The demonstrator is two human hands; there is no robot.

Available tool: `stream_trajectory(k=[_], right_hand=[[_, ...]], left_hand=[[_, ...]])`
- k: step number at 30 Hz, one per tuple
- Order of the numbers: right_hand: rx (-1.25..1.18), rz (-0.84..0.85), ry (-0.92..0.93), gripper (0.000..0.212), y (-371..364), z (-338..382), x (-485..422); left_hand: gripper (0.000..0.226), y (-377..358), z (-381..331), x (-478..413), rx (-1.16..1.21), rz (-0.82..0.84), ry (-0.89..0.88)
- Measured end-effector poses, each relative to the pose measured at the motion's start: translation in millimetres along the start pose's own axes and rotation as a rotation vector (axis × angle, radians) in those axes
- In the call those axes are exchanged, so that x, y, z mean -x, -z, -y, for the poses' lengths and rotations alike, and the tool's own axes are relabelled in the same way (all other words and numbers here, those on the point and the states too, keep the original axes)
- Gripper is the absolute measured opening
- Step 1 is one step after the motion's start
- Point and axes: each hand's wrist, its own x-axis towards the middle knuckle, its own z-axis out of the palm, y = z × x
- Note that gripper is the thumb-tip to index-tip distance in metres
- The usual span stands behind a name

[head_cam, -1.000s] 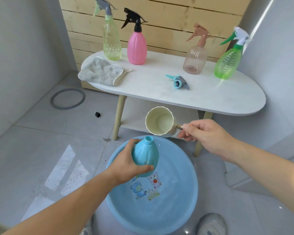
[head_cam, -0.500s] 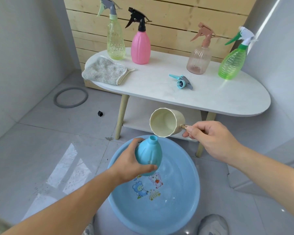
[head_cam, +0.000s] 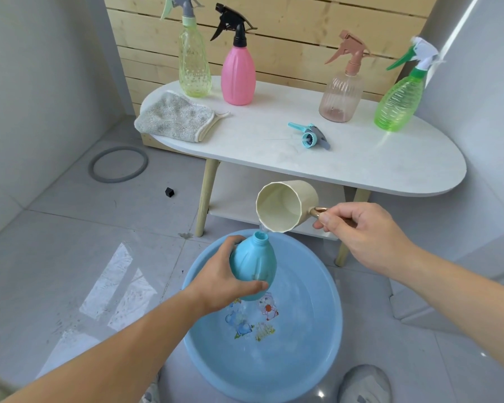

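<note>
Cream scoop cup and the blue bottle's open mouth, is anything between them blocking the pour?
Nothing visible. The lip of the cream plastic scoop cup hangs just above the uncapped light blue plastic bottle, held by the left hand over the blue basin.

Cloth [head_cam: 175, 117] at left end of bench [head_cam: 390, 170], spray bottles [head_cam: 238, 77] along its back, loose spray head [head_cam: 310, 136] mid-bench, basin [head_cam: 317, 359] on floor [head_cam: 70, 257] in front, bottle [head_cam: 253, 266] over basin, scoop [head_cam: 285, 206] just above its mouth

Left hand [head_cam: 224, 276]: above the basin [head_cam: 329, 344] near its far edge, fingers and thumb wrapped round the bottle [head_cam: 253, 263].
Right hand [head_cam: 364, 234]: just past the basin's far rim, pinching the cup handle [head_cam: 319, 211].
</note>
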Motion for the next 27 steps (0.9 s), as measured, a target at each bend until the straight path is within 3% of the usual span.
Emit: stream_trajectory(k=[27], right_hand=[[0.088,-0.033,0.203,0.016,0,-12,-11]], left_hand=[[0.082,1,5,-2,-0.003,-0.007,0.020]])
